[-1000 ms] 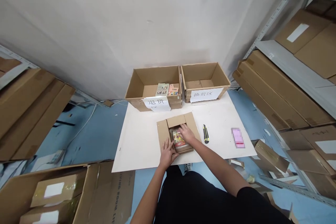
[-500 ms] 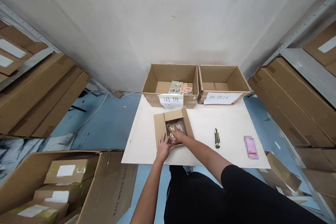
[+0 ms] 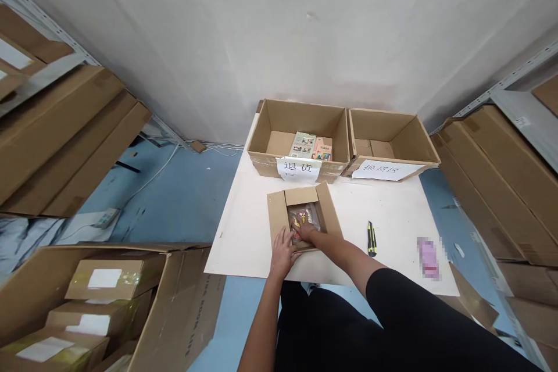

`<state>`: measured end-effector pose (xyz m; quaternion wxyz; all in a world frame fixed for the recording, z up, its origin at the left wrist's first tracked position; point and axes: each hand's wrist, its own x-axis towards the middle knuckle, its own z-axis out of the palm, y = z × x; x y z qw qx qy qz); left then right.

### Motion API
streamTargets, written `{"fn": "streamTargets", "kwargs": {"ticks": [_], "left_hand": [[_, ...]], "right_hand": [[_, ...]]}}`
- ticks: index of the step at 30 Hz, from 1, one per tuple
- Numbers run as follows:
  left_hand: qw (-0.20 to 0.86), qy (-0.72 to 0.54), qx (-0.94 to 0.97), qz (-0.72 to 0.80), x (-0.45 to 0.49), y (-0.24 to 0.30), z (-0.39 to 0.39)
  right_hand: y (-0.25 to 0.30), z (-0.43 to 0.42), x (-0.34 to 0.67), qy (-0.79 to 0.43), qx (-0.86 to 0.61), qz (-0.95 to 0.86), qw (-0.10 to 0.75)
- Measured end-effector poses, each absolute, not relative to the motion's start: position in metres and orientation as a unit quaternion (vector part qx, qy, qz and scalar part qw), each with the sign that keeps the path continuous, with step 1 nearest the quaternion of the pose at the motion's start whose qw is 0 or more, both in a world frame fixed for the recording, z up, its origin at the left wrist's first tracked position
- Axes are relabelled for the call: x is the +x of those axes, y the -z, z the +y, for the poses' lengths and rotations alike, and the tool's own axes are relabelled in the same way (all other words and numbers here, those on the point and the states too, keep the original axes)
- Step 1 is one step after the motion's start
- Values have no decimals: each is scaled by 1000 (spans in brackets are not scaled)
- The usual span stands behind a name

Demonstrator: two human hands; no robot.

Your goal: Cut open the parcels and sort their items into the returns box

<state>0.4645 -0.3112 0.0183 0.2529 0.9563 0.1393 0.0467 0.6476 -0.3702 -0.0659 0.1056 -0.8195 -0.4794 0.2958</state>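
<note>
Box [image 3: 332, 215], rectangular brown cardboard, opens upward; left hand [image 3: 284, 250] against it, right hand [image 3: 306, 229] on colourful plastic-wrapped packet [image 3: 312, 213] inside, grips unclear.

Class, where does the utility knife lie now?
In the head view, the utility knife lies on the white table, right of the small open box, left of the blurred pink patch.

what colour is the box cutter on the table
The box cutter is black and yellow; it shows best in the head view, right of the open carton.
</note>
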Motion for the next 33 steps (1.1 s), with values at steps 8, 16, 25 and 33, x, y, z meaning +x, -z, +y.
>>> {"fn": "streamTargets", "kwargs": {"ticks": [8,16,25,33], "left_hand": [[230,-42,964,129,465,-23,-309],[209,-12,968,138,463,-45,-277],[100,11,973,205,415,-67,-205],[86,77,969,219,375,-76,-172]], "right_hand": [[44,-367,645,-329,-808,-488,18],[-26,-378,663,-218,-828,-505,110],[-118,-449,735,-23,-840,-443,311],[-13,-488,701,-203,-905,-362,99]]}}
